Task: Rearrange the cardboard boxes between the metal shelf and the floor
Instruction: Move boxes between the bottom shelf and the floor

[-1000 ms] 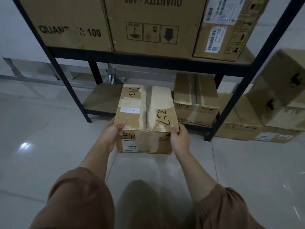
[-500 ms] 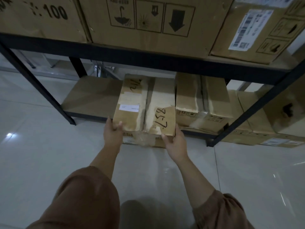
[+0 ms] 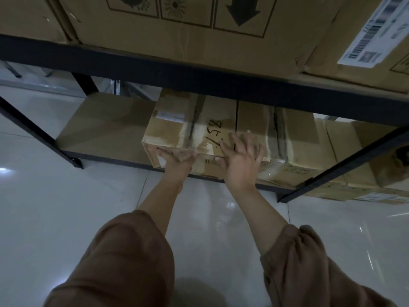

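Observation:
A taped cardboard box point(image 3: 177, 127) with handwritten numbers on top sits on the bottom board point(image 3: 104, 129) of the black metal shelf point(image 3: 199, 76). It stands tight against a second box point(image 3: 292, 134) on its right. My left hand point(image 3: 174, 157) presses flat against the box's front face just under the top edge. My right hand point(image 3: 241, 156) lies with spread fingers over the box's front right corner, reaching onto the top.
Large printed cartons point(image 3: 177, 21) fill the shelf level above, close over my head. More boxes point(image 3: 365, 187) stand on the glossy tiled floor point(image 3: 66, 207) to the right, past the shelf's front right post point(image 3: 340, 171). The bottom board is bare to the left of the box.
The box went from being held over the floor to resting on the bottom shelf board. Both hands shifted from gripping its sides to pressing flat on its front. The camera moved closer.

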`<state>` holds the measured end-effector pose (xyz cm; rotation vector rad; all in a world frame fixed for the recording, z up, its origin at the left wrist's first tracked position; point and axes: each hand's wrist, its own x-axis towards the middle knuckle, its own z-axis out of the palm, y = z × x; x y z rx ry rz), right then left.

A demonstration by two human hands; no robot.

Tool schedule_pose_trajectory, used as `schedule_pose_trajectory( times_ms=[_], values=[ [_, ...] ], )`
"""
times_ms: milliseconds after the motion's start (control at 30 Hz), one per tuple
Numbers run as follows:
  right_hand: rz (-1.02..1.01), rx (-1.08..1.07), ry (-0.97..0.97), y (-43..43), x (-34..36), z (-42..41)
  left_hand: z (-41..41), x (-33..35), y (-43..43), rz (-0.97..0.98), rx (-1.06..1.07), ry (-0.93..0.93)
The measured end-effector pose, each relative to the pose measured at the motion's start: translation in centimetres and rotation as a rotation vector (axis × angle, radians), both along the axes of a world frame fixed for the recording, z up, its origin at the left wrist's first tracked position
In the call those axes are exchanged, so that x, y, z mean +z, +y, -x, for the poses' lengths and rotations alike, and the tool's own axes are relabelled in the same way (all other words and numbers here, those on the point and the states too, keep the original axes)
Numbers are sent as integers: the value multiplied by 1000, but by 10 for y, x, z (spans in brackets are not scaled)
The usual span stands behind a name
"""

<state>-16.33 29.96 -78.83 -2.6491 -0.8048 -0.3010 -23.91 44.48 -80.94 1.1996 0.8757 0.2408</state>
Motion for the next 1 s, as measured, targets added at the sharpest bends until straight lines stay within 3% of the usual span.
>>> schedule_pose_trajectory(
  times_ms=[167,500,733,1000],
  values=[
    [54,25,115,4,8,-18,-17,1,3,2,2,13],
    [-126,43,274,-8,11,-16,-11,18,-33,44,38,25],
    [-449,-68,259,-92,0,-3,-4,31,-123,88,-9,92],
    [-432,-317,242,-234,3,-10,-28,44,-251,50,-237,129]
  ],
)
